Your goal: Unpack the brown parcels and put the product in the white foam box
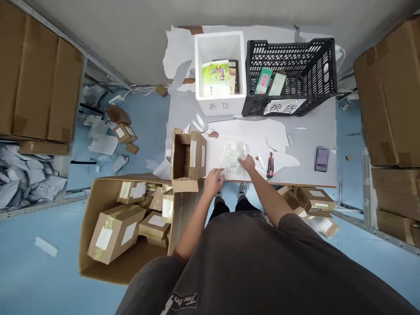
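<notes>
A pale, translucent plastic packet (232,154) with whitish-green contents lies flat on white paper at the front of the table. My right hand (248,163) grips its lower right side, thumb and fingers closed at the edge. By its lower left corner is my left hand (214,181), fingers apart and holding nothing. An opened cardboard box (198,155) stands just left of that hand, its inside dark and a flap hanging over the table edge. To the right of my right hand lies a red and black utility knife (270,165).
Behind stand a white foam box (220,107) with booklets and a black plastic crate (290,103) with two small packs. A purple, blurred item (322,159) lies at right. A large carton (85,227) of boxes is at lower left. Shelved cartons (390,100) flank the table.
</notes>
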Demonstrator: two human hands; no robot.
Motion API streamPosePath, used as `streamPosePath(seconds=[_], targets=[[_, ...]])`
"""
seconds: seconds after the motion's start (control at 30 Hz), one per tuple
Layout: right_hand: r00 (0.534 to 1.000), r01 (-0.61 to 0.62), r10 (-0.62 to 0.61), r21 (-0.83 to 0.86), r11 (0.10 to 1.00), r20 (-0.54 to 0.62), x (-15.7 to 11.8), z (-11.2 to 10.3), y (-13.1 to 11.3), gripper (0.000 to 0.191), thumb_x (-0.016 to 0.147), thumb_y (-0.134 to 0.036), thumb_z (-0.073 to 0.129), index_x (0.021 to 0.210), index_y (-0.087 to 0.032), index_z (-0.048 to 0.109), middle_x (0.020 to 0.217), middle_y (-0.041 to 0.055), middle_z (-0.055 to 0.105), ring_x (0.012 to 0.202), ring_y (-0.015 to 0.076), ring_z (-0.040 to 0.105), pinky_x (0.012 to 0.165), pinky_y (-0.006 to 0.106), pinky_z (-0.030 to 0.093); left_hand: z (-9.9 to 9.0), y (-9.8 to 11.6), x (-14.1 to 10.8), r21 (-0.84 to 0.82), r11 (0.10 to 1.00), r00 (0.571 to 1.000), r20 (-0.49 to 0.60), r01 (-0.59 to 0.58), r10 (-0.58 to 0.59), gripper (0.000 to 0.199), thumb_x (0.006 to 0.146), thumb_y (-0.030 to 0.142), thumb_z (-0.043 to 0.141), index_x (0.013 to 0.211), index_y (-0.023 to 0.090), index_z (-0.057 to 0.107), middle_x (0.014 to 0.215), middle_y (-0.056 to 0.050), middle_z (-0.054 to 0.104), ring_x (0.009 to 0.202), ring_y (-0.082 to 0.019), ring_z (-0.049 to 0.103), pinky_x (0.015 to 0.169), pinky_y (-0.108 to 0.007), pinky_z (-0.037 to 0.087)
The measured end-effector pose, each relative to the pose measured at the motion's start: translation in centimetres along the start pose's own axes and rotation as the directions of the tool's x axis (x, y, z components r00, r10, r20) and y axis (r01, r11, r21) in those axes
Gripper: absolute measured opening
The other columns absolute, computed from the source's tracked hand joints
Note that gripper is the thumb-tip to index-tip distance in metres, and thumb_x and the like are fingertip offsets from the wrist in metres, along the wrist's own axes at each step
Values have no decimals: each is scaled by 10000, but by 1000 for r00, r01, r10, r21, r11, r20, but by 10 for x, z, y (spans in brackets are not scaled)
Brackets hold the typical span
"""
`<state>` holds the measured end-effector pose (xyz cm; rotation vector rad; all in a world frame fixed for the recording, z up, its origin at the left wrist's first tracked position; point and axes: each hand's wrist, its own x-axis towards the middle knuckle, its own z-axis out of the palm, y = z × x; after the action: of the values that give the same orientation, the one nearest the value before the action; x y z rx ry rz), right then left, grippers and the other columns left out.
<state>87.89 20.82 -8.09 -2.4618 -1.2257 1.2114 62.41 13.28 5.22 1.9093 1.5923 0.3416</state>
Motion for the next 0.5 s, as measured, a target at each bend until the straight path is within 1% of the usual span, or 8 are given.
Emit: streamPosePath(seconds=[0.07,0.13,0.2,0.23,0.27,0.33,0.43,0.5], targets=[[998,-50,47,-74,996,-37,-1,-2,4,749,889,-515,842,1467,-98,614,1530,301,636,1526,445,540,1184,488,518,39,6,37,-28,981,977,100,192,-188,516,1010,249,719,1522,206,672,1476,-160,717,1378,-326,688,1191,-449,573],[998,-54,51,-84,995,-45,-6,-8,11,869,878,-536,850,1560,-96,541,1632,303,549,1603,446,437,1244,505,469,68,6,69,6,917,911,108,399,-398,608,1006,332,774,1568,160,617,1585,-213,646,1492,-374,606,1247,-481,516],[999,-11,10,-41,999,-40,-13,-15,22,869,871,-517,840,1581,-131,522,1674,270,513,1596,425,441,1265,501,453,85,5,91,17,839,833,108,544,-543,589,980,368,828,1506,176,644,1539,-214,677,1492,-390,599,1214,-475,524],[999,16,-16,1,1000,-38,-17,-19,28,833,870,-500,827,1571,-157,534,1673,247,517,1570,405,476,1262,490,461,89,4,97,-10,820,815,116,572,-567,514,977,348,835,1438,184,674,1455,-200,724,1450,-384,629,1179,-462,538],[998,44,-42,55,997,-44,-22,-22,33,787,870,-480,810,1551,-181,554,1654,224,538,1534,382,517,1253,477,473,91,4,101,-56,822,821,125,567,-557,396,993,308,813,1354,192,702,1348,-179,766,1391,-368,664,1144,-446,548],[995,89,-79,180,980,-61,-33,-29,40,714,862,-455,785,1504,-209,590,1563,187,612,1437,339,604,1225,452,506,90,9,102,-167,857,872,132,488,-471,150,1060,219,698,1205,195,726,1165,-138,794,1273,-319,709,1102,-415,552],[999,36,-40,420,907,-1,-49,-34,40,693,847,-508,794,1450,-222,608,1365,139,720,1241,294,706,1108,420,588,91,31,95,-232,904,933,108,360,-343,213,1130,157,516,1168,167,725,1176,-142,776,1242,-280,706,1126,-402,534],[994,-35,-29,566,824,103,-56,-36,36,687,848,-565,803,1418,-233,611,1264,111,760,1150,277,734,977,388,634,100,55,88,-216,925,948,129,314,-291,216,1118,161,541,1210,140,735,1246,-173,775,1254,-304,715,1148,-433,533]])
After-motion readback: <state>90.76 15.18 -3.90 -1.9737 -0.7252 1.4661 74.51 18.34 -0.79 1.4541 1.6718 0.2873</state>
